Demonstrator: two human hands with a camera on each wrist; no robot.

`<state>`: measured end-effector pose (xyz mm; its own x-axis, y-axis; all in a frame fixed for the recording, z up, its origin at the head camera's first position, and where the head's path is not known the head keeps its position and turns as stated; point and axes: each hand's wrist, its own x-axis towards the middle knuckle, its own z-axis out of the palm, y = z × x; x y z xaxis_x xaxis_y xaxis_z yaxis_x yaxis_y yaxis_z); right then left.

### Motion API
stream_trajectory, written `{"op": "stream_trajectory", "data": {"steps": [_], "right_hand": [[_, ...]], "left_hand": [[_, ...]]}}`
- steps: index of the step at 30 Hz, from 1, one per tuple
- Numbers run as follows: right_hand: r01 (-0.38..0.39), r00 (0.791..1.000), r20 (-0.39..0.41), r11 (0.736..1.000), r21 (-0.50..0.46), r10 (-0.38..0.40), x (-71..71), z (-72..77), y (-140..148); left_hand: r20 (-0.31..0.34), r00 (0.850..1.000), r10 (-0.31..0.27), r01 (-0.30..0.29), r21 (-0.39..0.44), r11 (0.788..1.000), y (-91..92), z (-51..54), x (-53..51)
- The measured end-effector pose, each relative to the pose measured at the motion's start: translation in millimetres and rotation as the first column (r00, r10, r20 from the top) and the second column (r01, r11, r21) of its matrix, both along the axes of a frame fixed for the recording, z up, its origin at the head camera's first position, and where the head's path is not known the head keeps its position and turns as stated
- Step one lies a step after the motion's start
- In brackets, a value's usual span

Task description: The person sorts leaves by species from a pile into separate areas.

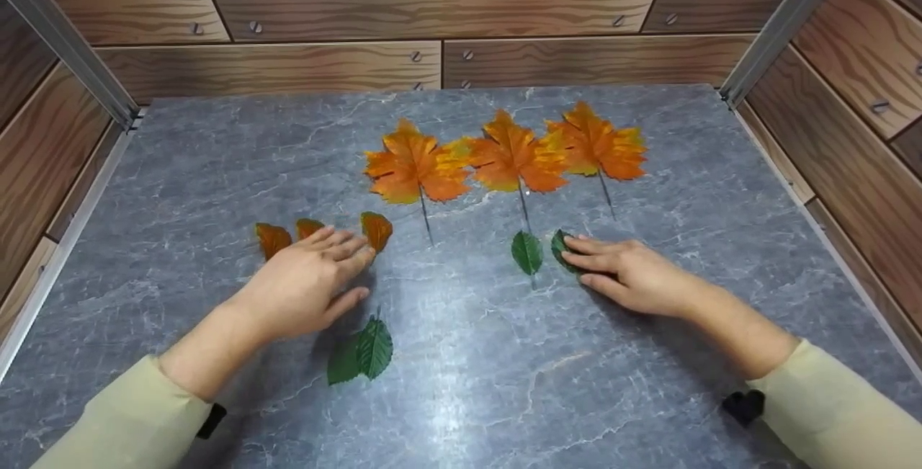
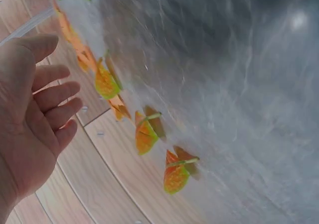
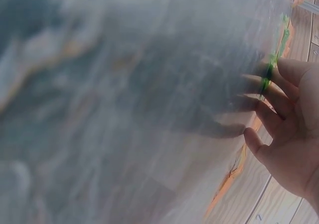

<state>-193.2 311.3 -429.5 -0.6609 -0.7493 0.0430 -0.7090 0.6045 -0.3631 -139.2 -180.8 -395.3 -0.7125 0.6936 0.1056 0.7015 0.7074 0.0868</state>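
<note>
In the head view the left hand [image 1: 306,289] hovers palm down over a row of three small orange-brown leaves, its fingers relaxed near the rightmost one [image 1: 376,230]; it holds nothing. The left wrist view shows that hand [image 2: 42,109] beside the small orange leaves [image 2: 146,134], apart from them. The right hand [image 1: 637,274] has its fingertips on a green leaf [image 1: 559,244], partly covering it. Just left of it lies another green leaf [image 1: 527,253]. In the right wrist view the right hand [image 3: 289,119] is at the table surface, fingers loosely bent, near green leaves [image 3: 265,83].
Three large orange maple leaves [image 1: 513,155] with dark stems lie side by side at the back of the grey marbled table [image 1: 238,130]. Two overlapping green leaves [image 1: 374,349] lie nearer the front, below the left hand. Wood-patterned panels [image 1: 432,1] stand behind and at the sides.
</note>
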Motion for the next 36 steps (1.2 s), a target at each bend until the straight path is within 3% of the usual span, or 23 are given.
{"op": "stream_trajectory", "data": {"steps": [4, 7, 12, 16, 22, 36], "right_hand": [[0.013, 1.0, 0.017, 1.0, 0.01, -0.013, -0.1, 0.3, 0], [0.016, 1.0, 0.02, 1.0, 0.013, -0.017, -0.2, 0.1, 0], [0.017, 1.0, 0.019, 1.0, 0.015, -0.017, 0.4, -0.3, 0], [0.023, 0.999, 0.03, 1.0, 0.015, -0.024, 0.7, 0.1, 0], [0.037, 0.998, 0.049, 0.999, 0.021, -0.038, 0.8, 0.6, 1], [0.023, 0.999, 0.031, 1.0, 0.0, -0.022, 0.9, 0.2, 1]], "left_hand": [[0.04, 0.999, -0.019, 0.014, 0.103, 0.995, -0.1, -1.2, 12.0], [0.115, 0.993, -0.034, 0.013, 0.176, 0.984, -1.5, -3.9, 18.5], [0.269, 0.962, -0.053, -0.017, 0.249, 0.968, -4.3, -11.8, 24.4], [0.345, 0.937, -0.05, -0.051, 0.277, 0.96, -5.5, -19.4, 27.4], [0.376, 0.926, -0.03, -0.089, 0.296, 0.951, -2.5, -28.1, 30.7], [0.381, 0.924, -0.036, -0.102, 0.335, 0.937, 1.5, -42.3, 30.9]]}}
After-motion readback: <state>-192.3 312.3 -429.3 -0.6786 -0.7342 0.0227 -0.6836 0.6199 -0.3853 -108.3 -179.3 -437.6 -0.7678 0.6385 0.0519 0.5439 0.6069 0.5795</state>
